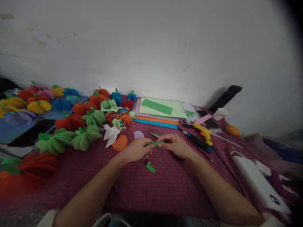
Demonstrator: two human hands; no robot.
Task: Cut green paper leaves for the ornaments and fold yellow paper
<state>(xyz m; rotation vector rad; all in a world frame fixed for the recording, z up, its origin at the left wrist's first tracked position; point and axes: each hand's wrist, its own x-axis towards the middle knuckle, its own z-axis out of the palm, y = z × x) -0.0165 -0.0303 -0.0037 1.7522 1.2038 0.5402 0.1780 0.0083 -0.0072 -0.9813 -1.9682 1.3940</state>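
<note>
Between my two hands a narrow strip of green paper (155, 143) is stretched just above the tablecloth. My left hand (137, 149) pinches its left end, and my right hand (176, 145) pinches the right end between thumb and fingers. Below them on the cloth lies a small bent scrap of green paper (150, 167). A pair of scissors (154, 134) rests behind the hands, partly hidden by my right hand. To the left are orange paper circles (120, 142) and a pale purple paper piece (139, 135).
Several paper pumpkins (86, 137) crowd the left side. Coloured paper sheets (176, 111) are stacked at the back, beside shredded paper (123, 116). Toward the right lie a yellow glue gun (205, 134), a blue-black tool (199, 142) with a cord, a paper cup (220, 113) and a white power bank (260, 186).
</note>
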